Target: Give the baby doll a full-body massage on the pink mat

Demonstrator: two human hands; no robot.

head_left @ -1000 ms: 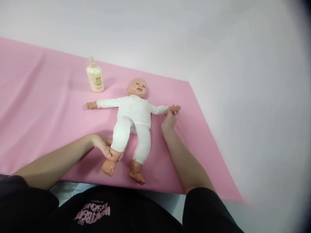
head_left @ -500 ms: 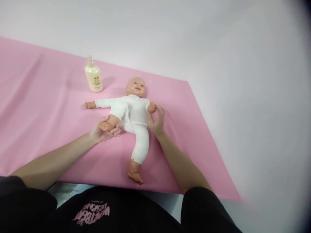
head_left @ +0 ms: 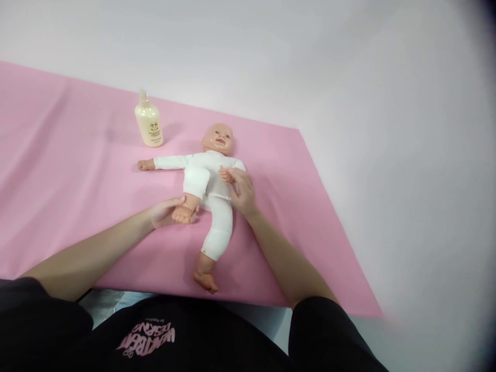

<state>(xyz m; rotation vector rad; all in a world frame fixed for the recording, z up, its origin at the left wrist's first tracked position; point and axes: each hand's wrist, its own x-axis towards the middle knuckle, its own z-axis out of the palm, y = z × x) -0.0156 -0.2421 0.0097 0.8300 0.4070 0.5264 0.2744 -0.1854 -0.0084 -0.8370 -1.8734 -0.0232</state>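
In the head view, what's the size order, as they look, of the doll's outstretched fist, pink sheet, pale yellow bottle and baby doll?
Largest to smallest:
1. Pink sheet, running past the left edge
2. Baby doll
3. Pale yellow bottle
4. Doll's outstretched fist

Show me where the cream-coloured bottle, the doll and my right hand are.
Cream-coloured bottle point(head_left: 149, 125), head view: the front of its body.
Doll point(head_left: 216, 183), head view: the white-clothed torso.
Right hand point(head_left: 243, 192), head view: the back of the hand.
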